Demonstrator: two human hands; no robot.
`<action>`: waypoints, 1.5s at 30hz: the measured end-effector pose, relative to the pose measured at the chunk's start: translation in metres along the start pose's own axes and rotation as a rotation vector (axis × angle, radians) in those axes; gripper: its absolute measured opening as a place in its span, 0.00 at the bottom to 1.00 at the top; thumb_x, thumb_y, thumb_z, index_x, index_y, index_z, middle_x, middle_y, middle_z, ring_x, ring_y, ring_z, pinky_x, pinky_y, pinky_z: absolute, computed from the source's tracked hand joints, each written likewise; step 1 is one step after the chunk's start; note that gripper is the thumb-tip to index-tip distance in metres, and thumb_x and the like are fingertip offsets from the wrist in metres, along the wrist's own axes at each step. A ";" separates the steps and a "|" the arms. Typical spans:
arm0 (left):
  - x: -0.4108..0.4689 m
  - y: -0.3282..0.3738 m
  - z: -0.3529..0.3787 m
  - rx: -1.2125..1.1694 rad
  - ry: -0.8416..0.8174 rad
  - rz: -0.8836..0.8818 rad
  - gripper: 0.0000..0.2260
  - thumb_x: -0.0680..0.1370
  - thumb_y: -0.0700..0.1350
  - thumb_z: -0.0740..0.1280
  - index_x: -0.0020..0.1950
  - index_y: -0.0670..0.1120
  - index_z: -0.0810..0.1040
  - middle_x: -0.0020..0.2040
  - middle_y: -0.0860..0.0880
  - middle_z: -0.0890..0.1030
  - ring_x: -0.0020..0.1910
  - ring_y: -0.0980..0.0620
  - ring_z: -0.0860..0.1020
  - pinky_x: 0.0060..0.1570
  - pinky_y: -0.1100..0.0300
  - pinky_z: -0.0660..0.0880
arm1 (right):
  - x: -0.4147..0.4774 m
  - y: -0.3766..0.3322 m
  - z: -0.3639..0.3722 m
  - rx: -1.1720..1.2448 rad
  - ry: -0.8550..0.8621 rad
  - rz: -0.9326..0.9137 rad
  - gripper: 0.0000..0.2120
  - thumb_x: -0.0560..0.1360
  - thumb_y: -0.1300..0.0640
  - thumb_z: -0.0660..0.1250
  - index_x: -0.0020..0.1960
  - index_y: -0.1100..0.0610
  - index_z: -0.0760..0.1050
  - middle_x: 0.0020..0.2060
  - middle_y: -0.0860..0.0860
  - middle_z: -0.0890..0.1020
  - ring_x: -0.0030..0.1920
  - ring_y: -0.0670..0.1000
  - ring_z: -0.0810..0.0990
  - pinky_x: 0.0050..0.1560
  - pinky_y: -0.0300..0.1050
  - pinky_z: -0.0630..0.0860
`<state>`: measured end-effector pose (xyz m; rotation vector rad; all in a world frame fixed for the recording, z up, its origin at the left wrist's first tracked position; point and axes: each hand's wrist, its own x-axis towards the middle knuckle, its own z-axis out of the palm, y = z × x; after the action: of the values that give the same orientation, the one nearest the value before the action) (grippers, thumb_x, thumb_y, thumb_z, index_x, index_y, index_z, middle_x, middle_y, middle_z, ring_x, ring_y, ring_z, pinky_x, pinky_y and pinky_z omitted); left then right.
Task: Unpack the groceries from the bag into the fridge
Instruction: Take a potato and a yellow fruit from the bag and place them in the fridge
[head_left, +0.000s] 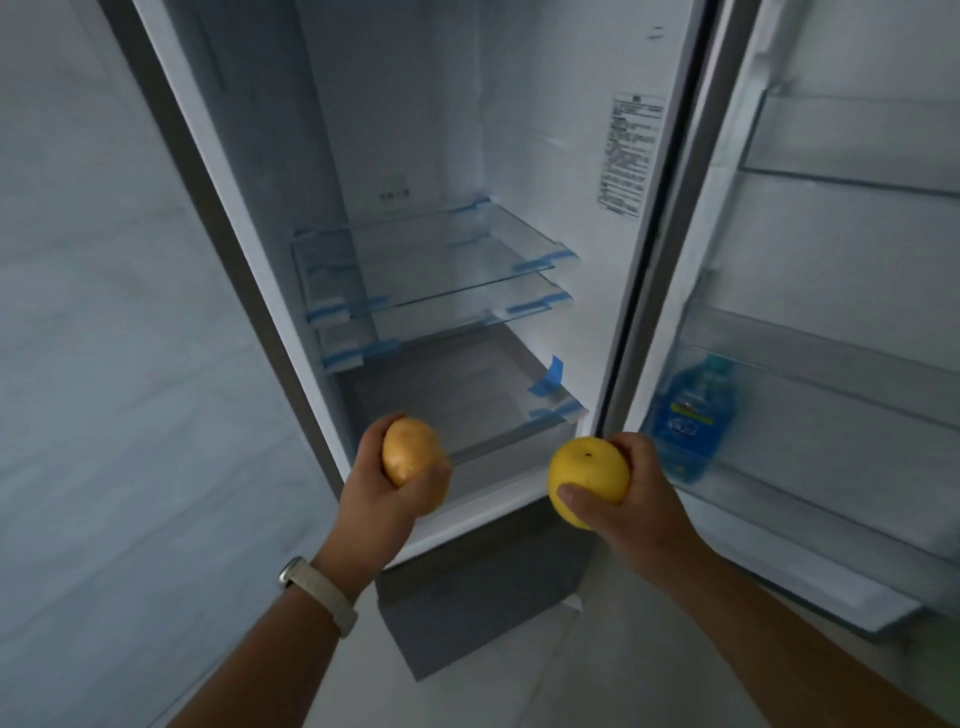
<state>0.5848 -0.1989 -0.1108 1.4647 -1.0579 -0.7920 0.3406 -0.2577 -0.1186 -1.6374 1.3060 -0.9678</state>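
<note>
The fridge (519, 130) stands open in front of me, its white inside bare. My left hand (384, 493) grips an orange-yellow round fruit (410, 449) just in front of the bottom drawer (457, 395). My right hand (634, 488) holds a bright yellow round fruit (587, 467) near the fridge's lower right corner. Two glass shelves (441, 244) with blue tape on their corners sit above the drawer. The grocery bag is out of view.
The open door (841, 260) swings out to the right; a blue bottle (691, 415) lies in its lower rack. A grey lower compartment front (483, 608) sits below the fridge opening. A pale wall (104, 364) runs along the left.
</note>
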 end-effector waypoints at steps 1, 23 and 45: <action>0.008 0.002 -0.003 -0.002 0.003 -0.002 0.31 0.64 0.54 0.73 0.65 0.58 0.67 0.55 0.57 0.74 0.49 0.56 0.77 0.35 0.66 0.78 | 0.009 -0.002 0.006 -0.002 -0.004 -0.001 0.32 0.53 0.34 0.70 0.53 0.42 0.66 0.49 0.42 0.75 0.45 0.44 0.78 0.36 0.36 0.72; 0.189 0.082 -0.002 -0.074 0.374 0.101 0.28 0.69 0.50 0.76 0.62 0.50 0.65 0.55 0.48 0.76 0.48 0.53 0.78 0.44 0.56 0.78 | 0.244 -0.098 0.058 0.129 -0.071 -0.261 0.29 0.60 0.41 0.72 0.58 0.44 0.67 0.48 0.38 0.75 0.45 0.42 0.77 0.42 0.41 0.73; 0.388 0.091 -0.023 0.003 0.573 -0.193 0.25 0.73 0.50 0.73 0.63 0.50 0.64 0.47 0.53 0.73 0.41 0.57 0.75 0.32 0.63 0.69 | 0.456 -0.139 0.158 0.224 -0.250 -0.256 0.29 0.71 0.49 0.76 0.62 0.50 0.60 0.46 0.43 0.71 0.42 0.39 0.72 0.34 0.35 0.67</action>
<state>0.7347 -0.5477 0.0132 1.6761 -0.4894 -0.4528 0.6130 -0.6666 -0.0137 -1.7114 0.8052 -0.9832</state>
